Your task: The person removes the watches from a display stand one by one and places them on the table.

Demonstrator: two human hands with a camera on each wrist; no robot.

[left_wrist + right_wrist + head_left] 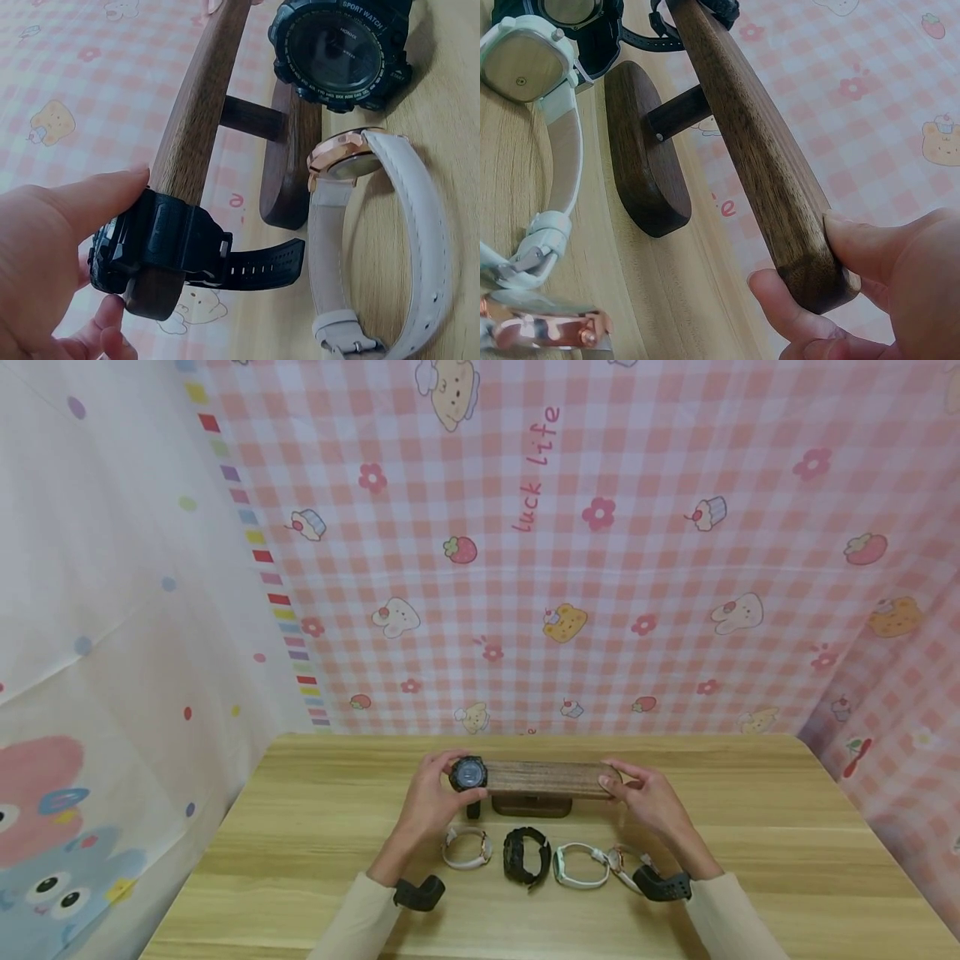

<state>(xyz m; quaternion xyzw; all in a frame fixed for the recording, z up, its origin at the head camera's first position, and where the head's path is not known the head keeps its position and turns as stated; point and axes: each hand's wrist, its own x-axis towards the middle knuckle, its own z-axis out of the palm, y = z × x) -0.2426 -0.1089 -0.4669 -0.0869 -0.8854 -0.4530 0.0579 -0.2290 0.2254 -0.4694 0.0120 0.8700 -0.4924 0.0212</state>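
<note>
A dark wooden watch stand has a long rounded bar (pixel 543 778) on a short post above an oval base (pixel 532 807). A black sports watch (pixel 470 772) is fastened around the bar's left end, and its strap tail (pixel 262 266) sticks out toward the table side. My left hand (pixel 433 793) holds this watch from the outer side, thumb at its upper edge in the left wrist view and fingers beyond the bar. With thumb and fingers, my right hand (pixel 651 797) pinches the bare right end of the bar (pixel 810 262).
Several watches lie in a row in front of the stand: one with a white strap (pixel 467 864), a black sports watch (pixel 517 856), a mint-white one (pixel 581 883) and a rose-gold one (pixel 617 858) near the right wrist. Patterned cloth (pixel 562 568) hangs behind the wooden table (pixel 300 860).
</note>
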